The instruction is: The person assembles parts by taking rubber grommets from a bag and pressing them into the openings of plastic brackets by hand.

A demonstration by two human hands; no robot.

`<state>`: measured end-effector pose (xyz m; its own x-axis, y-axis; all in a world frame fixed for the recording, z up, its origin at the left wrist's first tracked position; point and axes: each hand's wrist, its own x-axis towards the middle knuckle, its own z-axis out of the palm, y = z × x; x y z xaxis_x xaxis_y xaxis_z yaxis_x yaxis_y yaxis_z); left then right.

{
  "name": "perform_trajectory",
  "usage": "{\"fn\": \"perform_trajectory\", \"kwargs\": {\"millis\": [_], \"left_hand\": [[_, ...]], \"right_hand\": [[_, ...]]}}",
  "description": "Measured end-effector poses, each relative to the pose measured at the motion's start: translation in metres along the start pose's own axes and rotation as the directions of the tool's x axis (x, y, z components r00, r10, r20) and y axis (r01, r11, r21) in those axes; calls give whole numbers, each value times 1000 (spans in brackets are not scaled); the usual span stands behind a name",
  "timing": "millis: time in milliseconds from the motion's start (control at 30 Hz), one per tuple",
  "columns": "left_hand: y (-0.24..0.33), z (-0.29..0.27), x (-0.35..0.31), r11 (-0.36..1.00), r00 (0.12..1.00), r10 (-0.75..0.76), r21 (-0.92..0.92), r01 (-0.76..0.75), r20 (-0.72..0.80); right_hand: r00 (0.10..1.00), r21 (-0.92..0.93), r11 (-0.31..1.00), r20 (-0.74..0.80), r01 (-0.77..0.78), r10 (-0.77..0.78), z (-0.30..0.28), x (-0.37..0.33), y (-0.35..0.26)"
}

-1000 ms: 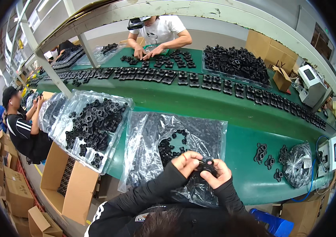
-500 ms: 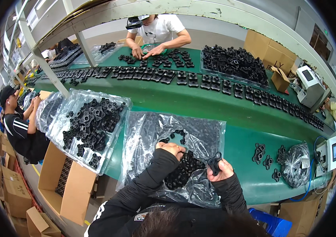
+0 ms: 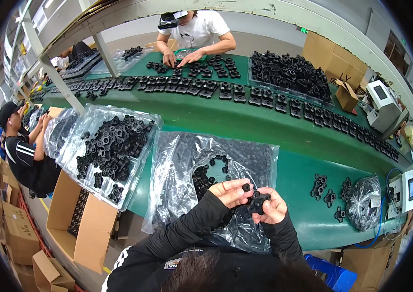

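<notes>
In front of my chest, my left hand (image 3: 229, 193) pinches a small round black cap (image 3: 246, 187) between thumb and fingertips. Right beside it, my right hand (image 3: 274, 207) is closed on a dark lobed bracket (image 3: 257, 202). Both hands are over a clear plastic bag (image 3: 173, 163) lying on the green bench. Small black round pieces (image 3: 201, 181) show through the bag's torn opening, partly covered by my left hand and sleeve.
A clear tray (image 3: 77, 151) heaped with black brackets stands at left, above an open carton (image 3: 89, 233). Loose brackets (image 3: 319, 186) and a knotted bag (image 3: 365, 204) lie at right. A conveyor (image 3: 192, 109) carries rows of parts; a person (image 3: 196, 36) works behind it.
My left hand has come out of the bag's opening with a small cap and moved right, up to the bracket. My right hand has turned the bracket and shifted slightly left.
</notes>
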<state>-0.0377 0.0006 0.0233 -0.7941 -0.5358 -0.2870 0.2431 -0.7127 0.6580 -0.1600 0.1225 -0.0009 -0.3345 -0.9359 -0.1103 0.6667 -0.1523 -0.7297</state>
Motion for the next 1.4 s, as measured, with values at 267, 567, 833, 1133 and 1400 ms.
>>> {"fn": "perform_trajectory", "kwargs": {"millis": [267, 567, 833, 1133, 1400], "left_hand": [[-18, -7, -3, 934, 978, 132, 312, -177, 160], [-2, 6, -3, -14, 518, 522, 614, -789, 678], [-16, -5, -10, 884, 950, 131, 400, -242, 283], [-19, -11, -9, 883, 949, 239, 361, -300, 204], [6, 1, -19, 334, 883, 318, 832, -444, 344]], "right_hand": [[995, -166, 981, 40, 96, -90, -9, -6, 4], [993, 60, 997, 105, 49, -55, -13, -5, -1], [998, -276, 959, 23, 65, -61, -6, -11, -8], [989, -446, 885, -6, 131, -150, 12, -12, -6], [975, -465, 871, -64, 158, -212, 13, -6, -4]]}}
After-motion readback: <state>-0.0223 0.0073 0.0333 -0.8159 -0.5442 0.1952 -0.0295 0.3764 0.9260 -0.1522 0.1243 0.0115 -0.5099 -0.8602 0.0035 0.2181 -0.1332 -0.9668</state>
